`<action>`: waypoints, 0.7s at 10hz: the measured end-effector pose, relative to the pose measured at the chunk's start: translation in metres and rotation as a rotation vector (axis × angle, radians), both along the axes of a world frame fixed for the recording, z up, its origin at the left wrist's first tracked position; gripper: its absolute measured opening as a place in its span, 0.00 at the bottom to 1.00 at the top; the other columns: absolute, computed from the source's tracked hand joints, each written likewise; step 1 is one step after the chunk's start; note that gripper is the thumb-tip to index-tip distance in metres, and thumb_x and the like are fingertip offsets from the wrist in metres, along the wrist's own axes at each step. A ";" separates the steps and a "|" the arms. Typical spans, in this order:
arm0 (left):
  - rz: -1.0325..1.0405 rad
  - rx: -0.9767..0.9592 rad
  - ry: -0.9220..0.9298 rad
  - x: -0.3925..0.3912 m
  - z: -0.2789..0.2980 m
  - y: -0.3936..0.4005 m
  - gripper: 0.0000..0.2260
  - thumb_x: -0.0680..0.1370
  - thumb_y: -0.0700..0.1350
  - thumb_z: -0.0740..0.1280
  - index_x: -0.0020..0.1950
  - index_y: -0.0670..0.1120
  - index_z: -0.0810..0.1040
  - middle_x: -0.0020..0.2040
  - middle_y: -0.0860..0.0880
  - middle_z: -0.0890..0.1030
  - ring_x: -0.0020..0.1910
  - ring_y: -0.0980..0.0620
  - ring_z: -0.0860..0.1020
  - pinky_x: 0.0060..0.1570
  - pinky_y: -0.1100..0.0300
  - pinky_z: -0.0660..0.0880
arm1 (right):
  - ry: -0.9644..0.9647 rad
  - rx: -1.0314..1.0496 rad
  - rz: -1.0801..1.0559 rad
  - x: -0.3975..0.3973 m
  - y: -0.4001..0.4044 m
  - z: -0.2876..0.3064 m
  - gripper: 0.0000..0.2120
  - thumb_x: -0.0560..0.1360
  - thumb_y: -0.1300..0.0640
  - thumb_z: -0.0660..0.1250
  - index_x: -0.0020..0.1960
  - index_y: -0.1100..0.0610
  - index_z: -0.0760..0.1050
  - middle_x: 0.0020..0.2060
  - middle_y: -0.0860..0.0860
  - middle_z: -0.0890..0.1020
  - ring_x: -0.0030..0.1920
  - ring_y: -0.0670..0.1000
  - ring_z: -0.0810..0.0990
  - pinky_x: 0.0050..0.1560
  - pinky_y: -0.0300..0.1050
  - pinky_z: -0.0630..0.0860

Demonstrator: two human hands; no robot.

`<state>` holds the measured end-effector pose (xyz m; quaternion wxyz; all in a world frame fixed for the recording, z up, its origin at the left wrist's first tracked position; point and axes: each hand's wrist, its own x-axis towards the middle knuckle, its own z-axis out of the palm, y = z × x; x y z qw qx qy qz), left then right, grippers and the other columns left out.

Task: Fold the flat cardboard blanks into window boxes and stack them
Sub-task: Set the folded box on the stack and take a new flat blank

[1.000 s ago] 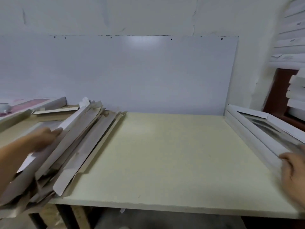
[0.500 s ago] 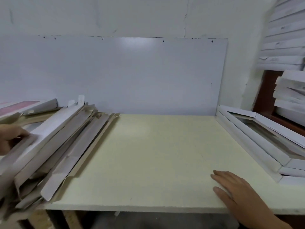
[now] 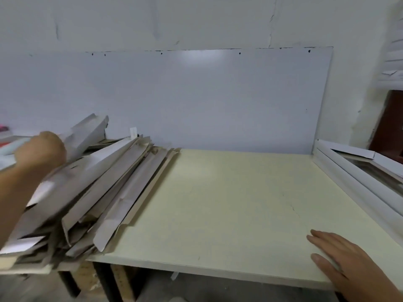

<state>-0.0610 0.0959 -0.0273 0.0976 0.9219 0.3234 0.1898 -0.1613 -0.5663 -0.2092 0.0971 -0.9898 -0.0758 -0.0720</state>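
**Left hand lifts a blank off the pile**

Since half a second ago, left hand [image 3: 41, 149] has risen, gripping a blank [image 3: 87, 132] above the pile of blanks [image 3: 91, 192] at the table's [image 3: 218, 203] left edge. Right hand [image 3: 340, 260] stays flat, fingers straight, at the front right corner. Folded boxes [image 3: 357, 171] lie along the right edge.

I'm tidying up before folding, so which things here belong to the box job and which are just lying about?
Job: pile of flat grey-and-white cardboard blanks; lifted blank in left hand; folded white window boxes; right hand.
Lying about: white wall panel; cream tabletop.
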 end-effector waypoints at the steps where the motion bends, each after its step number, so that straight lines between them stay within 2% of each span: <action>1: 0.028 -0.007 -0.041 -0.001 0.025 0.007 0.19 0.84 0.46 0.55 0.69 0.36 0.72 0.66 0.31 0.72 0.66 0.28 0.69 0.64 0.37 0.65 | -0.027 0.062 -0.008 0.000 -0.001 -0.002 0.23 0.77 0.41 0.58 0.68 0.47 0.75 0.69 0.42 0.73 0.71 0.48 0.70 0.70 0.51 0.66; 2: 0.021 -0.041 -0.102 -0.003 0.044 0.015 0.25 0.82 0.56 0.60 0.68 0.36 0.69 0.67 0.29 0.70 0.66 0.27 0.68 0.65 0.35 0.64 | -0.070 0.102 -0.018 -0.001 0.000 -0.006 0.21 0.75 0.44 0.62 0.65 0.50 0.79 0.66 0.45 0.77 0.67 0.52 0.75 0.66 0.56 0.71; 3: 0.025 -0.001 -0.131 -0.011 0.056 0.004 0.28 0.72 0.58 0.74 0.51 0.33 0.73 0.54 0.30 0.77 0.54 0.30 0.76 0.60 0.37 0.72 | -0.085 0.111 -0.022 -0.005 0.005 -0.002 0.21 0.75 0.44 0.63 0.65 0.50 0.79 0.66 0.45 0.77 0.67 0.52 0.75 0.66 0.56 0.71; 4: -0.092 0.327 -0.139 -0.018 0.058 -0.021 0.15 0.73 0.50 0.74 0.43 0.39 0.75 0.38 0.36 0.77 0.38 0.36 0.77 0.44 0.42 0.78 | -0.069 0.111 -0.031 -0.008 0.007 0.001 0.23 0.73 0.45 0.64 0.66 0.49 0.77 0.67 0.44 0.76 0.69 0.51 0.73 0.69 0.53 0.68; 5: -0.253 0.623 -0.155 -0.034 0.041 -0.070 0.09 0.74 0.44 0.67 0.37 0.46 0.70 0.30 0.43 0.71 0.28 0.42 0.71 0.32 0.53 0.74 | -0.054 0.098 -0.015 -0.008 0.007 0.004 0.25 0.76 0.44 0.64 0.73 0.44 0.67 0.69 0.40 0.71 0.71 0.47 0.69 0.71 0.46 0.63; 6: -0.413 0.811 -0.214 -0.056 0.017 -0.125 0.06 0.77 0.43 0.65 0.41 0.46 0.70 0.29 0.48 0.69 0.26 0.45 0.68 0.28 0.56 0.71 | -0.025 0.101 0.008 -0.007 0.007 0.007 0.31 0.79 0.43 0.62 0.75 0.37 0.47 0.69 0.36 0.66 0.72 0.44 0.66 0.71 0.42 0.61; 7: -0.583 0.870 -0.188 -0.077 -0.009 -0.180 0.05 0.73 0.39 0.68 0.48 0.45 0.76 0.32 0.47 0.73 0.25 0.45 0.68 0.25 0.58 0.63 | -0.027 0.138 0.035 -0.005 0.009 0.010 0.37 0.79 0.43 0.62 0.75 0.35 0.38 0.73 0.36 0.59 0.74 0.44 0.61 0.73 0.42 0.59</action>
